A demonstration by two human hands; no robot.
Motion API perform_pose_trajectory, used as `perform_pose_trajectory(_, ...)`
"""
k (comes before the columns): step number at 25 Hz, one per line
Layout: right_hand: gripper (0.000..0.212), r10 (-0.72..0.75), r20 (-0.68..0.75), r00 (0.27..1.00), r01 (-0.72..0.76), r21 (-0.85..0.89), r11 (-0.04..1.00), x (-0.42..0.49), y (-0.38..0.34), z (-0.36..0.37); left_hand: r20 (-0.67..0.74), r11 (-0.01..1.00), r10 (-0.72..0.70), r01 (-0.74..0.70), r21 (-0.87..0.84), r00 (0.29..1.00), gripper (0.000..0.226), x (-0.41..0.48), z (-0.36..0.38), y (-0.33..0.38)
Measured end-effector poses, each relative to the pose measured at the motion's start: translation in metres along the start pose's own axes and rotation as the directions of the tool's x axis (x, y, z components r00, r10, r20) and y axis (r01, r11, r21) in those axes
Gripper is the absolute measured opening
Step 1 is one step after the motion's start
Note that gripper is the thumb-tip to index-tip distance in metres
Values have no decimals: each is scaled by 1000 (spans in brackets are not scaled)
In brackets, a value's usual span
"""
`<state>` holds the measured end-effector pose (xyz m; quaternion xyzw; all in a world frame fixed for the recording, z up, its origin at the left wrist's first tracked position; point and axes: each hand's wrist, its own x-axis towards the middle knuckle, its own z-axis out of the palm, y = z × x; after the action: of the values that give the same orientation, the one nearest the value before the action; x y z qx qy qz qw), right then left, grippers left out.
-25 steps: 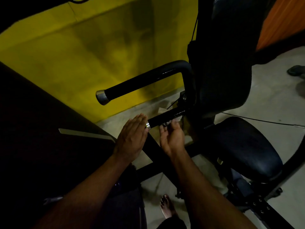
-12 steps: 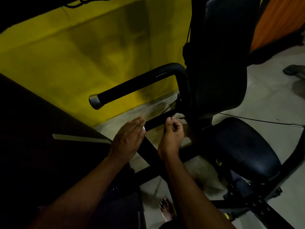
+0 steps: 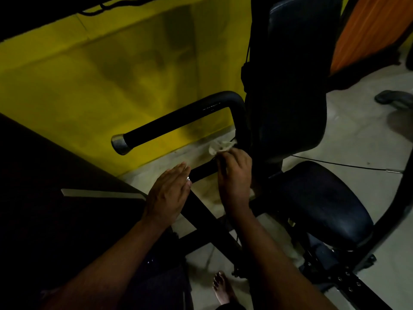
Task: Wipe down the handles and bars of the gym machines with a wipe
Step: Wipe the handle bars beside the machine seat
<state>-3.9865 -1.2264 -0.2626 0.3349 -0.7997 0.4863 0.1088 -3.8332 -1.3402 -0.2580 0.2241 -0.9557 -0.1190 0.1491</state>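
Wipe: right hand squeezes it round low bar.
Left hand: flat, touches bar end.
Tip: rub all round.

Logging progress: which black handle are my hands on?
The lower handle: left hand touches its end, right hand grips it with the wipe; upper handle untouched.

Yellow wall, black handle, pale wipe, orange panel
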Motion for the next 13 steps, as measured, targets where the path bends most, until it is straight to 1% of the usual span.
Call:
perform_pose_trajectory(1, 19, -165, 93, 982, 176, -123, 977, 9, 6, -3, 9, 1000, -11, 11, -4, 1000, 49, 0, 0, 1)
perform_pose_trajectory(2, 19, -238, 182, 954, 273, -202, 941, 14, 9, -6, 14, 1000, -20, 20, -8, 1000, 50, 1, -1, 2)
perform_pose_trajectory(3, 20, -235, 242, 941, 293, -239, 926, 16, 9, -9, 16, 1000, -25, 25, -12, 1000, 49, 2, -2, 2)
perform_pose_trajectory(5, 20, -211, 294, 932, 283, -230, 931, 17, 7, -15, 14, 1000, -23, 24, -13, 1000, 49, 1, -2, 3)
perform_pose_trajectory(7, 22, -288, 352, 890, 379, -223, 898, 16, 6, -20, 15, 1000, -15, 15, -7, 1000, 49, 1, -2, 4)
perform_pose_trajectory(8, 23, -303, 367, 879, 404, -237, 884, 18, 7, -21, 16, 1000, -14, 14, -8, 1000, 48, 1, -2, 4)
perform_pose_trajectory(10, 28, -247, 355, 902, 356, -285, 890, 26, 6, -20, 16, 1000, -15, 16, -11, 1000, 48, 2, -2, 3)
perform_pose_trajectory(11, 31, -263, 389, 883, 392, -299, 870, 25, 2, -18, 17, 1000, -14, 14, -8, 1000, 48, 2, -2, 3)
perform_pose_trajectory(13, 33, -347, 533, 772, 539, -259, 802, 26, -7, -14, 27, 1000, -13, 13, -3, 1000, 49, 2, -3, 4)
